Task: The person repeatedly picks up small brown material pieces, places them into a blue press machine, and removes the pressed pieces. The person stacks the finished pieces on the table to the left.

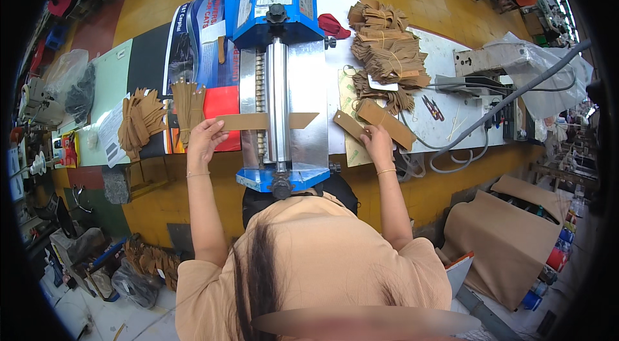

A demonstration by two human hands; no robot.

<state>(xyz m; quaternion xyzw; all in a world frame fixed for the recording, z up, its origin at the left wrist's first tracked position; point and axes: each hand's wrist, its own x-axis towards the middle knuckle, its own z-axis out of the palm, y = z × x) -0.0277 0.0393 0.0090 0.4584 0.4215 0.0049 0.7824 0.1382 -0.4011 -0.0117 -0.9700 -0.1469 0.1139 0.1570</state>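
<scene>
left grip (206, 137) on strip (244, 122), grey bag (135, 284), contents unclear

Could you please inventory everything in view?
Machine: one, blue, centre.
Main roller: one, silver, on machine.
Strip: one, brown, through machine.
Second strip: one, brown, right of machine.
Bundles: several, brown, both sides.
Cloth: one, red, beside machine.
Hose: one, grey, right.
Worktop: count unclear, pale, beside machine.
Sheeting: count unclear, brown, lower right.
Clutter: uncountable, mixed, edges.
Shirt: one, tan, bottom.
Left grip: one, bare, at strip's left end.
Right grip: one, bare, at second strip.
</scene>
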